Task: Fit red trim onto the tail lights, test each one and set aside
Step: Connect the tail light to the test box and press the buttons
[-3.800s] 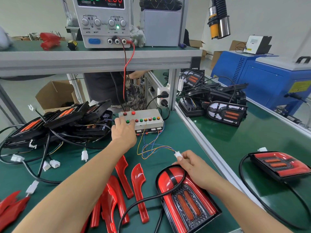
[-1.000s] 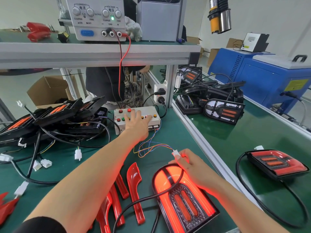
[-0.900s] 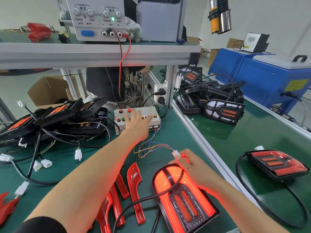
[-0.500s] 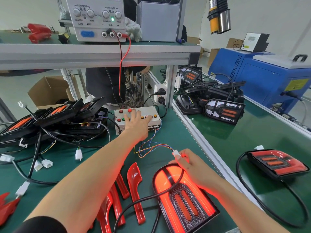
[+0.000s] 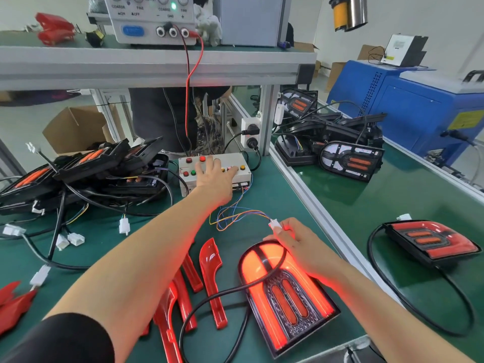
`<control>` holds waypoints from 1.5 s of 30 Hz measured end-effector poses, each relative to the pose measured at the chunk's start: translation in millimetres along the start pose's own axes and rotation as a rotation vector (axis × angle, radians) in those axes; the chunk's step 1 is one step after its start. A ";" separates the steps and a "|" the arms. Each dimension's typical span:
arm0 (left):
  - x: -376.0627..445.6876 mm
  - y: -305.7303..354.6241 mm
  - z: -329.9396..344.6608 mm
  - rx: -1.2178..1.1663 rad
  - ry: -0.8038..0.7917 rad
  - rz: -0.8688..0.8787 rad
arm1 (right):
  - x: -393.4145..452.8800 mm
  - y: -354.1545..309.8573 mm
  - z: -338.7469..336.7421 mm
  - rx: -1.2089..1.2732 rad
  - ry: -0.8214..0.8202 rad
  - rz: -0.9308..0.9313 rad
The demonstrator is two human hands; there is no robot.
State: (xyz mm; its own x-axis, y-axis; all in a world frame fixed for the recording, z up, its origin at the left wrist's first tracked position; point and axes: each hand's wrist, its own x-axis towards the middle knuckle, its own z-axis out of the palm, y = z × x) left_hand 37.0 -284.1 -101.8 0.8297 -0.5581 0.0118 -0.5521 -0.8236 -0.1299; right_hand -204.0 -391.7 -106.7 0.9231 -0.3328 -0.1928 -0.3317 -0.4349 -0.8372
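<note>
Low in the centre of the frame, a tail light (image 5: 285, 297) lies flat on the green bench mat (image 5: 275, 184), its arched lens glowing bright red around two long orange ovals set in a dark, honeycombed field. A glossy black cable (image 5: 217, 294) crosses the top of the lens. The right hand (image 5: 301, 244) rests at the lamp's upper edge, fingertips pinching the white plastic connector (image 5: 274, 223), from which thin coloured wires (image 5: 235, 216) loop back to the beige, boxy test box (image 5: 214, 171). The left hand (image 5: 216, 176) lies spread across that box, straight fingers pressing among its round red, green and yellow buttons. Loose red trim pieces (image 5: 209, 273), shiny and curved like blades, lie just left of the lamp. A heap of black, untrimmed lamps (image 5: 86, 169) with tangled cables fills the left middle; a finished lamp (image 5: 429, 242) sits at right.
</note>
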 end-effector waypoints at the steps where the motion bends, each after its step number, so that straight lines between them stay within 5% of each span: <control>1: 0.1 -0.6 0.5 -0.006 -0.003 -0.002 | -0.3 -0.6 0.1 -0.014 0.002 -0.005; 39: 1.2 -4.5 2.3 -0.073 -0.042 0.009 | 0.7 3.2 -0.3 -0.008 -0.007 0.006; 45: -21.0 -12.3 -2.5 -0.268 0.171 0.064 | 3.4 7.5 1.4 0.040 -0.025 0.022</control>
State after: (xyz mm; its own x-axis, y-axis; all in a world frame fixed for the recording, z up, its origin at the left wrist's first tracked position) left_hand 26.2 -262.5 -97.9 0.7795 -0.5996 0.1814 -0.6233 -0.7712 0.1295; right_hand -203.0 -395.0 -114.3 0.9203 -0.3208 -0.2238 -0.3445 -0.3935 -0.8524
